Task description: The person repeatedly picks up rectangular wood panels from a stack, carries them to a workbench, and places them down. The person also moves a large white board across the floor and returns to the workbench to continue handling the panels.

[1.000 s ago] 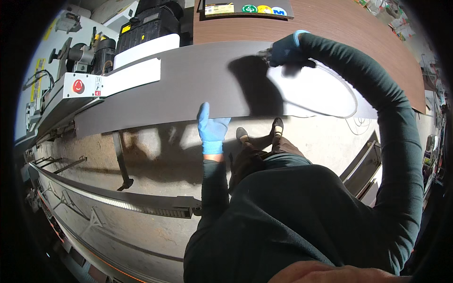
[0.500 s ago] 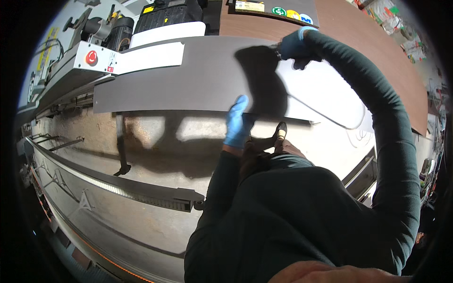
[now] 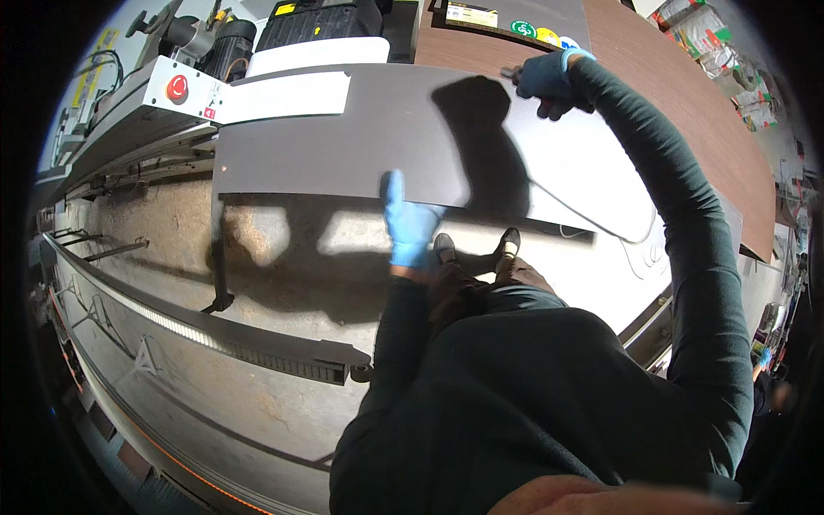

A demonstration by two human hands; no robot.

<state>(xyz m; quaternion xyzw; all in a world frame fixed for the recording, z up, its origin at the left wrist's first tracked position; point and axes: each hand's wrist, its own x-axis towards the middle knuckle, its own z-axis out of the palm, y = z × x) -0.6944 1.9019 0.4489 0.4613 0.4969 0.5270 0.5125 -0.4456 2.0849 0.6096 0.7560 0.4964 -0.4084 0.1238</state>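
A long grey panel [image 3: 343, 154] lies across in front of me. My left hand [image 3: 414, 230], in a blue glove, is at its near edge. The thumb points up over the panel and stands apart from the fingers, which are partly hidden. At the far edge of the panel my right hand [image 3: 549, 84], also gloved, is closed. A small dark metal tool end [image 3: 511, 74] sticks out of its left side; the rest is covered by the hand. A thin hose or cable [image 3: 592, 210] runs over the panel's right part.
A machine with a red stop button [image 3: 177, 88] and black motor housing [image 3: 318, 27] stands at the upper left. Beyond the panel is a brown wood-look board [image 3: 687, 129] with a dark plate on it. A metal rail [image 3: 249, 343] crosses the lower left.
The grey panel has shifted to the right, away from the machine. My left hand has moved left along its near edge. My right hand stays closed near the far edge.
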